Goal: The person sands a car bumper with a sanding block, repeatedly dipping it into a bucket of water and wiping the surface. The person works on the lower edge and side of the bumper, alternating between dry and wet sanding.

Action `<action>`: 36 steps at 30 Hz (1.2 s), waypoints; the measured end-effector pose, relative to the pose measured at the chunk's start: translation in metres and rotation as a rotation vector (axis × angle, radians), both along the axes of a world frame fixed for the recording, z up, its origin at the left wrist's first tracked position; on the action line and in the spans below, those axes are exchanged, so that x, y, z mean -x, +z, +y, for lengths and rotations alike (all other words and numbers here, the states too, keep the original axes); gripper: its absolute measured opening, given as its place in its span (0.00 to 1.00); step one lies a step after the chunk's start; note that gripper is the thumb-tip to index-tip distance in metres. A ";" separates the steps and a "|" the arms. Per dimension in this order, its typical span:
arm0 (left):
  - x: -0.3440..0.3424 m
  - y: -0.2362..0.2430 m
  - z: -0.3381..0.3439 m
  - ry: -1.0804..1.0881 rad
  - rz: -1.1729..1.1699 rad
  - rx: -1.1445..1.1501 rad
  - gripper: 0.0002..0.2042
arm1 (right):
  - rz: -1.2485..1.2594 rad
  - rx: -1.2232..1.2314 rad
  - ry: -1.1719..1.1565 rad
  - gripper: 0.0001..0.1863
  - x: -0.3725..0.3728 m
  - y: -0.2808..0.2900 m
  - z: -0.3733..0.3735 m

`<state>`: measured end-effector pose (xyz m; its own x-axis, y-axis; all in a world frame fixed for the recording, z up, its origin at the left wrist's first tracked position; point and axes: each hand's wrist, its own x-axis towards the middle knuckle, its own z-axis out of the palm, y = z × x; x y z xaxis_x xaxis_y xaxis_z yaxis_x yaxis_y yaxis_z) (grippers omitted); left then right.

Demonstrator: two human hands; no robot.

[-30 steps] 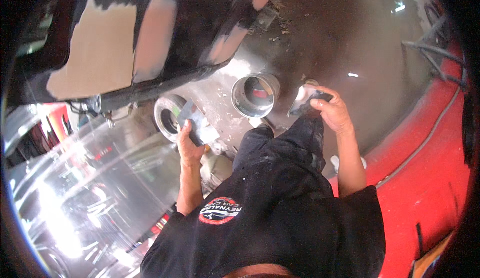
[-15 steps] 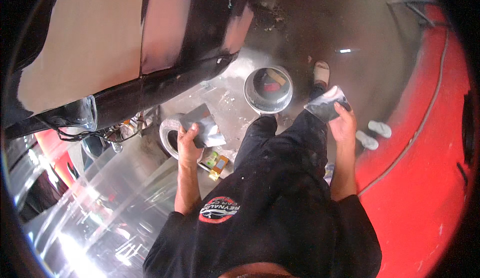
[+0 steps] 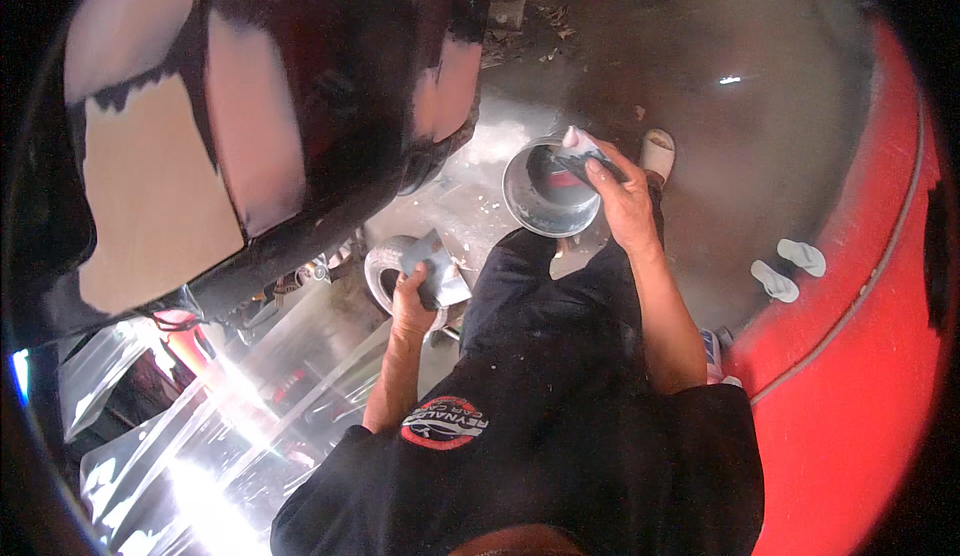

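Note:
My left hand (image 3: 408,301) grips a flat, shiny metal putty spreader (image 3: 446,272), thumb on top, held out left of my leg. My right hand (image 3: 622,201) is closed on a second putty spreader (image 3: 582,159), tilted over the rim of a round grey bucket (image 3: 518,199). A lump of pale pinkish paste (image 3: 572,138) shows at that spreader's far end. The bucket stands on the floor ahead of my legs; a reddish thing inside it is partly hidden by the spreader and my right hand.
A dark car body (image 3: 340,106) with beige and pink patches fills the left. A dusty ring-shaped thing, perhaps a tyre (image 3: 380,274), lies below it. Clear plastic sheeting (image 3: 230,436) spreads at lower left. White flip-flops (image 3: 775,282) lie beside a red panel (image 3: 840,396) at right.
My right hand has moved forward and left, bringing its spreader over the bucket. My left hand keeps its spreader, now a little farther right in view. The view has shifted, showing more of the car.

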<state>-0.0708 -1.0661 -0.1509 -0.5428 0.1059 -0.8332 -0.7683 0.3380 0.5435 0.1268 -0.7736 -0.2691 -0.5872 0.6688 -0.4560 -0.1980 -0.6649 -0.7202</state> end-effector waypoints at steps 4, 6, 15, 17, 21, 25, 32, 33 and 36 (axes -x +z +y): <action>-0.005 -0.024 0.002 0.011 -0.094 0.080 0.20 | -0.085 0.066 0.039 0.17 0.021 -0.043 0.000; 0.000 -0.039 -0.002 -0.057 -0.133 0.061 0.17 | -0.165 0.110 0.057 0.18 0.032 -0.067 -0.003; 0.063 -0.095 -0.025 -0.270 -0.199 0.030 0.12 | -0.248 -0.233 -0.091 0.19 0.157 -0.073 -0.017; 0.070 -0.105 -0.048 -0.237 -0.152 0.094 0.13 | -0.239 -0.443 -0.162 0.21 0.187 -0.097 -0.021; 0.076 -0.106 -0.065 -0.130 -0.171 0.056 0.09 | -0.252 -0.450 -0.173 0.20 0.220 -0.122 -0.010; 0.078 -0.109 -0.073 -0.126 -0.178 0.042 0.09 | -0.194 -0.494 -0.225 0.20 0.234 -0.124 -0.002; 0.073 -0.113 -0.079 -0.123 -0.174 0.048 0.12 | -0.332 -0.757 -0.189 0.30 0.239 -0.115 -0.037; 0.073 -0.115 -0.080 -0.115 -0.168 0.053 0.12 | -0.363 -0.747 -0.132 0.33 0.236 -0.111 -0.053; 0.074 -0.111 -0.073 -0.126 -0.158 0.071 0.12 | -0.384 -0.715 -0.156 0.34 0.227 -0.103 -0.101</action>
<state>-0.1448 -1.1394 -0.2618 -0.3908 0.1030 -0.9147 -0.7915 0.4698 0.3911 -0.0998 -0.8742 -0.3719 -0.3538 0.9345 -0.0397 0.0965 -0.0057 -0.9953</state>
